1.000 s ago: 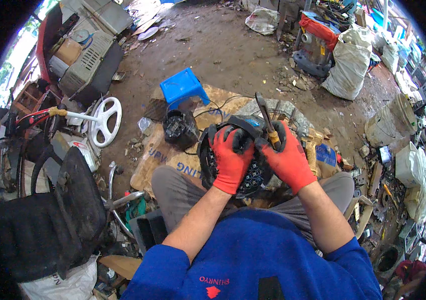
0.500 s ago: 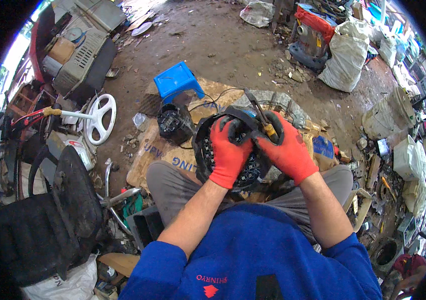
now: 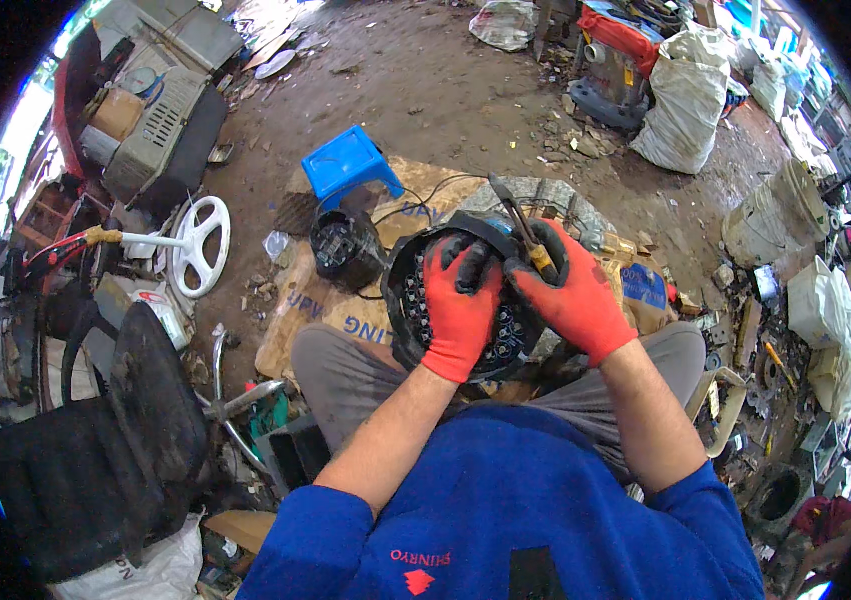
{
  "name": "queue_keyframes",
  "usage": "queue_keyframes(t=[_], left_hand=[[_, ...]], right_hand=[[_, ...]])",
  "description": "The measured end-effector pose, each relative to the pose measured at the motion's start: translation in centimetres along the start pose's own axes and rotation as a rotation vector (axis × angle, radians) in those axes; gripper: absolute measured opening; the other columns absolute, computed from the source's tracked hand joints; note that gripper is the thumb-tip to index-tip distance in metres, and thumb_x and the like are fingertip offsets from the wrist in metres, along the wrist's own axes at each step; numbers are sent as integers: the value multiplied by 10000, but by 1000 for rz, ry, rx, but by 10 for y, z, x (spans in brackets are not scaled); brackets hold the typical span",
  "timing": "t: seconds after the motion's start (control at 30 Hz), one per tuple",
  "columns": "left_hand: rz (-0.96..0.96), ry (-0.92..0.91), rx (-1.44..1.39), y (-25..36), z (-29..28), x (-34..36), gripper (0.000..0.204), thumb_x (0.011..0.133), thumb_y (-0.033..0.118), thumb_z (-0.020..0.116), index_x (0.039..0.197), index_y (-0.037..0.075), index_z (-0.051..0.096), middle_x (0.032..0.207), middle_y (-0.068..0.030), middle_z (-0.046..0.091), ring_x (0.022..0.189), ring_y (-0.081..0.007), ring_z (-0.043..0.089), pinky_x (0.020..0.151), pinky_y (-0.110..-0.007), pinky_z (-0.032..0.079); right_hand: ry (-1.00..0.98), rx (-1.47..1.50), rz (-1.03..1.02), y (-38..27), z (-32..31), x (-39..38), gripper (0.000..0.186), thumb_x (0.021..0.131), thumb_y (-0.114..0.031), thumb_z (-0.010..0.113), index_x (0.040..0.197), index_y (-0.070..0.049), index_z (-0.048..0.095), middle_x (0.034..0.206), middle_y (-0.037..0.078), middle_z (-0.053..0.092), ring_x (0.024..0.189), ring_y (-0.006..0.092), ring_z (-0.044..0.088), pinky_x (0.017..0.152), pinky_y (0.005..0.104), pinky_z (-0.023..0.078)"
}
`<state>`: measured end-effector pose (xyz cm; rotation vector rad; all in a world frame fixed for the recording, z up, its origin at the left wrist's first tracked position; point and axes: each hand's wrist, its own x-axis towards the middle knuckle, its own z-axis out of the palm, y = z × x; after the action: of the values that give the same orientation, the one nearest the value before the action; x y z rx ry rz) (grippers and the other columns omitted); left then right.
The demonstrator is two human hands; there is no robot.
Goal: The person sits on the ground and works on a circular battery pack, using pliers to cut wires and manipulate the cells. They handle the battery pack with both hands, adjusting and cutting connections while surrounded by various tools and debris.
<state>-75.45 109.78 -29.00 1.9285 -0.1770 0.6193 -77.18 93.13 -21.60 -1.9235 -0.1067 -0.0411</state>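
Note:
A round black plastic housing (image 3: 408, 318) lies in my lap between my knees, its inside set with rows of small round metallic-looking parts. My left hand (image 3: 461, 305), in a red glove with dark fingertips, reaches into it with the fingers curled down over its inner part. The fingertips are partly hidden. My right hand (image 3: 571, 290), gloved alike, is closed around pliers (image 3: 544, 262) with yellow-and-black handles. Their dark jaws point up and away from me, over the housing's far right edge. Both hands are close together, the right thumb near the left fingers.
A second black part (image 3: 344, 248) with a cord sits on flattened cardboard (image 3: 316, 315), near a blue stool (image 3: 351, 165). To the left are a white wheel-shaped piece (image 3: 201, 247) and a black chair (image 3: 96, 450). White sacks (image 3: 684, 105) and a bucket (image 3: 776, 220) stand to the right.
My left hand has shifted slightly right, its fingers more bunched over the housing. My right hand keeps the pliers in nearly the same place. The view has tilted a little.

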Motion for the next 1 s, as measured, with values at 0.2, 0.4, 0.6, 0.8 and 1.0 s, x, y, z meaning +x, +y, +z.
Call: queue_keyframes(t=[0.2,0.4,0.6,0.8,1.0], left_hand=[[-210,-12,-113,6,1,1,373,742,150,853,1028,-32,698,1180,-183,634,1164,-389,564,1035,-464,435],[22,-17,51,4,-3,-3,396,741,153,847,1069,-11,696,1193,-184,633,1147,-387,568,1013,-471,437],[-104,-22,-2,-1,0,1,443,751,138,831,1149,14,683,1191,-184,631,1137,-396,568,1002,-475,440],[-163,-61,-49,-6,-5,-9,445,789,109,828,1201,18,688,1289,-173,611,1201,-346,590,1047,-426,445],[-247,-33,-171,0,-3,-2,433,835,77,805,1221,-15,631,1253,-148,632,1112,-269,635,1000,-364,478]], right_hand=[[4,-1,-7,6,0,-5,663,821,-290,779,1378,-5,561,1303,196,654,1249,314,620,1059,384,471],[10,-98,12,7,1,-1,688,819,-313,785,1387,-4,550,1326,206,641,1264,333,608,1068,391,470],[59,-186,-60,12,3,-9,732,823,-383,771,1414,-26,527,1356,244,602,1279,369,580,1074,428,461],[56,-287,-90,5,1,-5,760,835,-465,717,1436,-54,500,1311,234,612,1226,391,595,1044,447,478],[14,-265,-25,-2,-3,-10,738,831,-366,757,1439,-34,504,1376,208,597,1286,364,570,1082,422,458]])
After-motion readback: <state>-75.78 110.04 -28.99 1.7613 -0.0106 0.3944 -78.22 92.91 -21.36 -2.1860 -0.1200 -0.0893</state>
